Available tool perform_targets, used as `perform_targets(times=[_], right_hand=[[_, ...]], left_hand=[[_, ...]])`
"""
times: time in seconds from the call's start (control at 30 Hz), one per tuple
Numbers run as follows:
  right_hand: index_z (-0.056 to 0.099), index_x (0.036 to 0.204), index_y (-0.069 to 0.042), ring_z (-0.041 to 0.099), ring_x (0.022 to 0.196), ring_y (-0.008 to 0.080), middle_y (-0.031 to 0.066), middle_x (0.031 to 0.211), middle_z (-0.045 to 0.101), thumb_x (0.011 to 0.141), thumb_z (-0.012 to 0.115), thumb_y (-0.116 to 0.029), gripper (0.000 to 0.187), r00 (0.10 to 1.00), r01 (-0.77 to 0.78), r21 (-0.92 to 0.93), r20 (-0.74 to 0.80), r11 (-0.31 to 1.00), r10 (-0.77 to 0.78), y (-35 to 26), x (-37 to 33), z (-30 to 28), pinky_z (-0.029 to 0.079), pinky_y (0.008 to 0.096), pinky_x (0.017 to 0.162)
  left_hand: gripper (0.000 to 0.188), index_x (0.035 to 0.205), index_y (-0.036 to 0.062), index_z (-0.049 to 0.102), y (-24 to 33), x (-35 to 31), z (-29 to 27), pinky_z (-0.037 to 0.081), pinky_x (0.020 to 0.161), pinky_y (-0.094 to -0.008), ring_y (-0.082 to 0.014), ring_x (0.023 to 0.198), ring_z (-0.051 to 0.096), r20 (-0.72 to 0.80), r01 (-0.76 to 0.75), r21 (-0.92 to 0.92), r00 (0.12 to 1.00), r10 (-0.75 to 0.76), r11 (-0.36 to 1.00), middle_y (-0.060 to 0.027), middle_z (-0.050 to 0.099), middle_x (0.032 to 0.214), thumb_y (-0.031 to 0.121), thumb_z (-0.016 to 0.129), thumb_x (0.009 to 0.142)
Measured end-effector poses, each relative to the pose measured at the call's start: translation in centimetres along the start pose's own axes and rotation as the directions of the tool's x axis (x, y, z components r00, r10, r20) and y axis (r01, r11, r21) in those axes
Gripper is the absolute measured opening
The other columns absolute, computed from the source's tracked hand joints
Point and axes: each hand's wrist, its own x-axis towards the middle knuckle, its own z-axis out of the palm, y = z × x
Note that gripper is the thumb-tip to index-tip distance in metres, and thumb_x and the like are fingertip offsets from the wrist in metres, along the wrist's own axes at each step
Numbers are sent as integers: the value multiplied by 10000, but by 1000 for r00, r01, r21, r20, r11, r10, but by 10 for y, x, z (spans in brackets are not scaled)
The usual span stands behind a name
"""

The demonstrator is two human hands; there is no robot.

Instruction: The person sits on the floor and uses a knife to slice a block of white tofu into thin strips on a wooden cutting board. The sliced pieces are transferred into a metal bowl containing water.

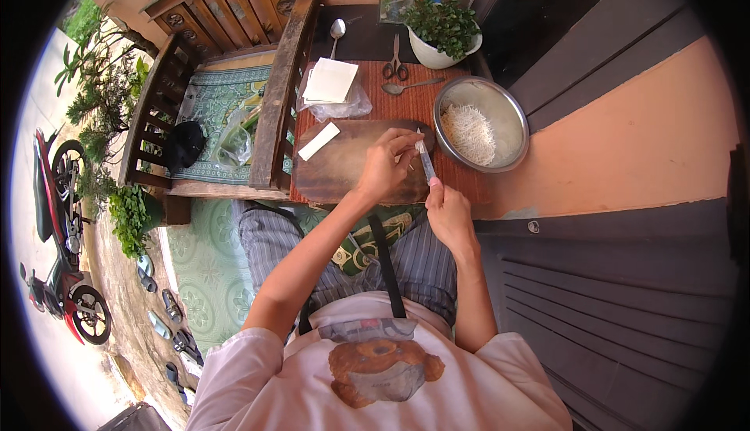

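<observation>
Knife (426,161) clamped by right hand (447,216) fingers; left hand (385,167) fingers pinch its blade tip.

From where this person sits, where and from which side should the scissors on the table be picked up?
Take the scissors by the handle loops, the end lying nearer the person. The blades point away toward the white plant pot. Come from the cutting board side, probably with the left hand, reaching forward over the board, so the fingers slip into the loops.
</observation>
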Motion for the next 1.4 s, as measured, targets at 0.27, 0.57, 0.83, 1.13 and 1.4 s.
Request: perform_targets(times=[0.27, 0.57, 0.83, 1.13, 1.4], right_hand=[[720, 1009, 60, 681, 927, 553, 351, 934, 715, 1132, 461, -354, 504, 968, -120, -199, -243, 973, 70, -11, 9, -65, 520, 606, 859], [603, 979, 33, 666, 881, 560, 332, 868, 696, 1121, 505, -362, 431, 996, -15, -77, -91, 997, 8, -6, -14, -62, 493, 618, 806], [607, 1059, -7, 686, 892, 552, 309, 889, 723, 1119, 484, -326, 347, 989, -128, -263, 44, 956, 144, -1, -24, 1, 518, 625, 805], [597, 1057, -23, 683, 859, 552, 313, 855, 712, 1130, 459, -341, 355, 993, -97, -190, 46, 977, 108, -3, -34, 16, 508, 642, 789], [604, 1048, -34, 686, 847, 550, 310, 854, 714, 1126, 463, -336, 342, 988, -41, -257, 131, 965, 76, -8, -38, 17, 511, 649, 779]], left_hand=[[455, 1359, 49, 700, 19, 59, 29, 553, 1058, -466, -423, 1260, 661, 210, -220, 81, 957, 199, 972, -224, 680, 1369, -90, 594, 940], [611, 1539, 45, 529, -9, 10, -28, 282, 1285, -582, -397, 1534, 401, 177, -173, 346, 977, 118, 922, -213, 557, 1544, -46, 575, 936], [776, 1659, -66, 251, -31, -117, -21, 57, 1297, -661, -435, 1656, 39, 164, 9, 717, 970, -181, 697, -229, 193, 1762, 273, 578, 1043], [723, 1660, -40, 285, -36, -114, -14, 50, 1288, -679, -441, 1653, 43, 125, 46, 682, 976, -179, 730, -191, 199, 1771, 276, 555, 1069], [677, 1676, 21, 301, -39, -107, -15, 15, 1280, -697, -448, 1651, 38, 142, 53, 629, 973, -182, 776, -123, 219, 1780, 286, 519, 1092]])
